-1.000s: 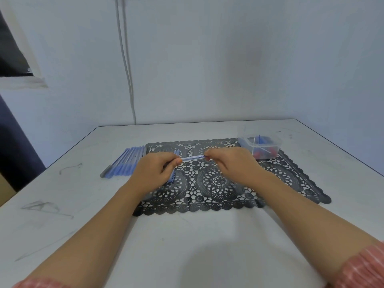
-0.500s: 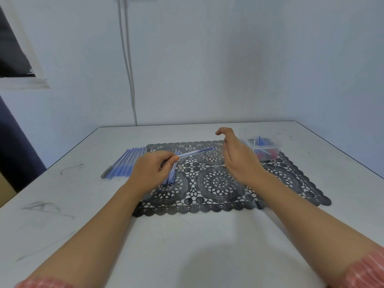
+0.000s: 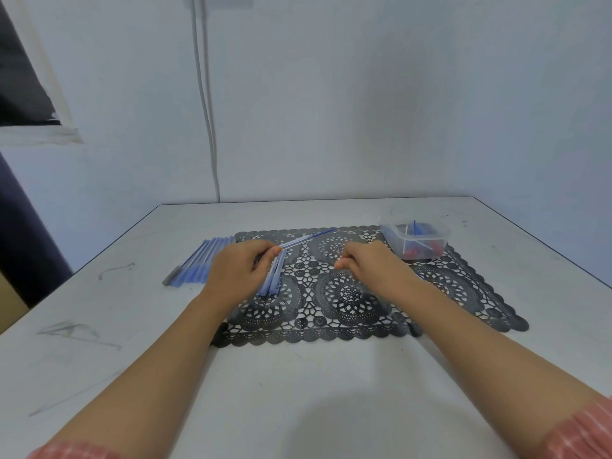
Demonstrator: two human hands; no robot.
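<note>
Head view: grips pen (image 3: 306,237) in L hand (image 3: 236,273), tip angled out, prob. to fit a part; curls R hand (image 3: 367,265) close by, cannot tell if holding sth.

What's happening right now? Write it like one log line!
left hand: pinches thin blue pen | right hand: curled above mat, grip unclear | more pens: left of mat | box: mat's far right corner

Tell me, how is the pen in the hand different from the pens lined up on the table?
The held pen is pinched by the left hand and slants up over the black mat; the row of pens lies flat on the table beside the mat, untouched. The held pen narrows to a thin dark-blue end; the row of pens shows pale blue barrels. Both are slim and blue.
</note>
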